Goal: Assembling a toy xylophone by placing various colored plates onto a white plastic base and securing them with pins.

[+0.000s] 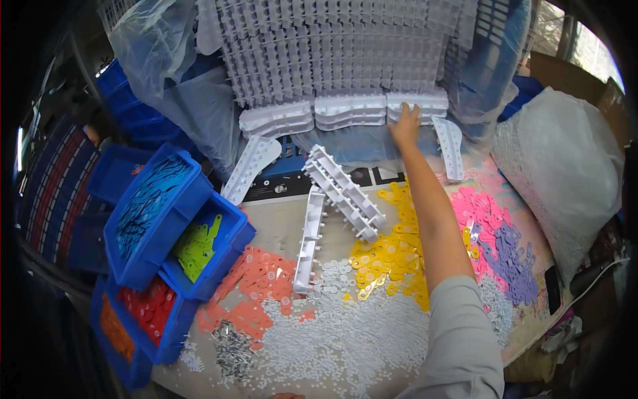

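Observation:
My right hand (pixel 405 128) reaches far forward, its fingers apart and touching the right-hand row of white ribbed plastic strips (pixel 428 105). More rows of the same strips (pixel 349 112) are packed to its left. Only a sliver of my left hand (pixel 287 396) shows at the lower edge, its fingers hidden. Two loose white strips lie mid-table: one slanting (pixel 342 193), another nearly upright (pixel 309 239). Separate white tapered pieces lean at the left (pixel 252 167) and right (pixel 449 147) of the stack.
Yellow (pixel 392 256), coral (pixel 262 279), pink (pixel 475 213) and purple (pixel 513 266) flat pieces cover the table. Small pale round pieces (pixel 345 339) and metal pins (pixel 232 352) lie nearer. Blue bins (pixel 229 249) stand left; a large translucent bag (pixel 558 153) sits right.

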Tool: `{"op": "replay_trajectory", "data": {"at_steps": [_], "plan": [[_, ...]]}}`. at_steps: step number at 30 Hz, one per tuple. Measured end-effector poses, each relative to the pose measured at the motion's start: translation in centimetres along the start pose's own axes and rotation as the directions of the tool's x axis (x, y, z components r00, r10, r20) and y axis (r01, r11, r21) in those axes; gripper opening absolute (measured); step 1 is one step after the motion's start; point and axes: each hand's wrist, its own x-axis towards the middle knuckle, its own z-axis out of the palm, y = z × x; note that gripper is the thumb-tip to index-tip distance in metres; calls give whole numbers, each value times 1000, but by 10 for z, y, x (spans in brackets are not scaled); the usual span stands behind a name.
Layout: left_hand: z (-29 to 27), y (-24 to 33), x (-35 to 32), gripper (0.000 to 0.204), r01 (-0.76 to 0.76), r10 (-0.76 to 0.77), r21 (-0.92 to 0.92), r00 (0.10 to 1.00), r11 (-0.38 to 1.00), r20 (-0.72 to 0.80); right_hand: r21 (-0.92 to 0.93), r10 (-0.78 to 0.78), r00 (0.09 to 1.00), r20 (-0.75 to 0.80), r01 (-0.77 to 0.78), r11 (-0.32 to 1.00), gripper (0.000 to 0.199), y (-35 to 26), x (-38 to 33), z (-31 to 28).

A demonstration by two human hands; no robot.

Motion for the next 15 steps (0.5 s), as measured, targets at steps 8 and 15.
{"op": "replay_trajectory", "data": {"at_steps": [8, 15], "plan": [[5, 0, -10, 32, 79, -77, -29, 995, 996, 68, -120, -85, 996, -25, 82, 989, 70, 4, 0, 8], [8, -3, -10, 32, -19, 19, -17, 999, 1000, 41, 140, -220, 968, -122, 236, 962, 50, 8, 20, -26]]}}
